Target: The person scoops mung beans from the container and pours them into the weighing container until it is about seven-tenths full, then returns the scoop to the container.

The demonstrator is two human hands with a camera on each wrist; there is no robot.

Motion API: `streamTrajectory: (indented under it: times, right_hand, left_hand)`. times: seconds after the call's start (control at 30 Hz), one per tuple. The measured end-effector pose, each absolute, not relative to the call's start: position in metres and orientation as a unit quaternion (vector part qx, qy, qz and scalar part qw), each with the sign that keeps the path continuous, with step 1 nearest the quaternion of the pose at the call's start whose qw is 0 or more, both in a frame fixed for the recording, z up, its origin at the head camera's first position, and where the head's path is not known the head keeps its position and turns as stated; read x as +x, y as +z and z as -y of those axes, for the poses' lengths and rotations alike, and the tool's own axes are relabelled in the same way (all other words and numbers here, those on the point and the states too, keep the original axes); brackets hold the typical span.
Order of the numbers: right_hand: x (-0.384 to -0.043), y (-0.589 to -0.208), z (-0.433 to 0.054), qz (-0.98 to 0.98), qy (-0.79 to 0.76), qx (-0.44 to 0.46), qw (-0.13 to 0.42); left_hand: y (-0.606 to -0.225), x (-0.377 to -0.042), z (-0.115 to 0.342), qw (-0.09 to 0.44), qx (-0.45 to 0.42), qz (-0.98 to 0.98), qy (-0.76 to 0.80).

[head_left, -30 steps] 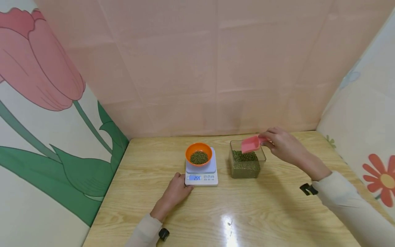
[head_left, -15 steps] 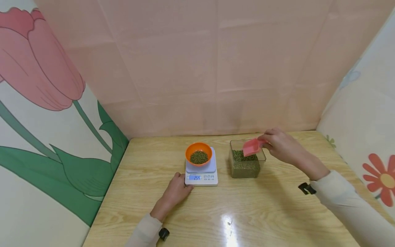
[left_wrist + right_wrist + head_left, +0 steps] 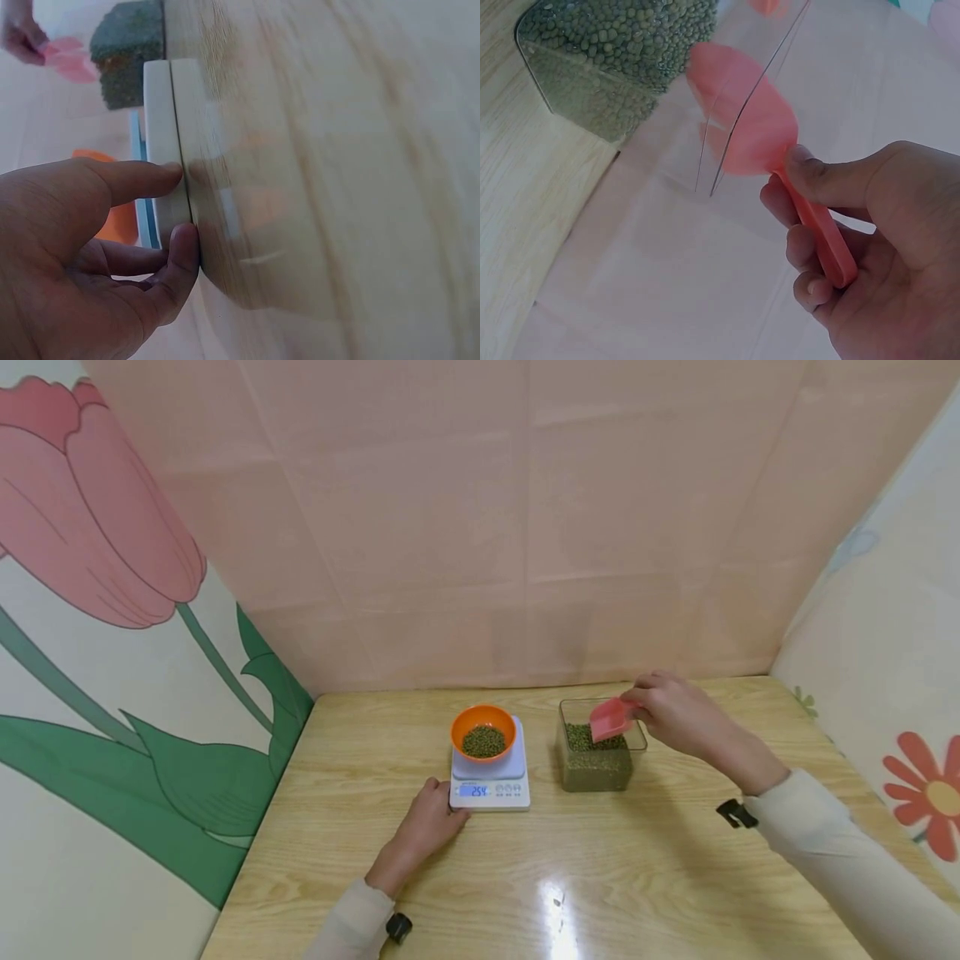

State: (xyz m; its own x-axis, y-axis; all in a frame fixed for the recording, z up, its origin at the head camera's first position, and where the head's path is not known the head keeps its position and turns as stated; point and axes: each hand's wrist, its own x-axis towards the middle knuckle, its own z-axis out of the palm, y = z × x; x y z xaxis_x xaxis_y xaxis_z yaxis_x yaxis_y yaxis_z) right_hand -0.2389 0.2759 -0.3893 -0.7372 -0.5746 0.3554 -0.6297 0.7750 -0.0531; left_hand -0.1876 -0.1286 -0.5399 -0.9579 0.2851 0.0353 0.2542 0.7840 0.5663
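Pink scoop (image 3: pixel 771 133) is held in the curled right hand (image 3: pixel 904 229).

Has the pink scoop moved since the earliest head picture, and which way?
Yes. Judged against the clear container in the head view, the pink scoop has dipped slightly, toward the green beans inside.

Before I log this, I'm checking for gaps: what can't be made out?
Button labels: too small in the head view.
Any decimal point on the display: too small there too.
Part of the beans, head view: hidden by the scoop.
Most of the bowl, left wrist view: behind the left hand and scale.
Right hand's wrist end, right wrist view: cut off by the edge.
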Motion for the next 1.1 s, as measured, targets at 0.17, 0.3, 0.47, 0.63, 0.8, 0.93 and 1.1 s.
streamTrajectory:
  times: [0.17, 0.3, 0.47, 0.63, 0.8, 0.93, 1.1]
  right_hand:
    - [-0.240, -0.390, -0.275, 0.924, 0.073, 0.332, 0.173]
    - [-0.241, -0.392, -0.275, 0.924, 0.063, 0.335, 0.173]
    - [-0.242, -0.397, -0.275, 0.927, 0.051, 0.331, 0.166]
    - [-0.243, -0.402, -0.273, 0.930, 0.052, 0.327, 0.158]
    - [-0.244, -0.405, -0.268, 0.932, 0.047, 0.326, 0.152]
    - [-0.243, -0.406, -0.264, 0.933, 0.039, 0.323, 0.152]
    - [-0.243, -0.407, -0.259, 0.936, 0.031, 0.316, 0.154]
  left_hand:
    - [-0.540, -0.189, 0.128, 0.031, 0.141, -0.943, 0.301]
    - [-0.540, -0.189, 0.129, 0.031, 0.142, -0.943, 0.300]
    - [-0.541, -0.189, 0.129, 0.032, 0.140, -0.943, 0.301]
    - [-0.540, -0.188, 0.130, 0.032, 0.142, -0.941, 0.304]
    - [-0.539, -0.187, 0.129, 0.032, 0.146, -0.939, 0.309]
    - [-0.538, -0.187, 0.129, 0.030, 0.146, -0.940, 0.308]
    - [-0.538, -0.187, 0.129, 0.032, 0.144, -0.939, 0.309]
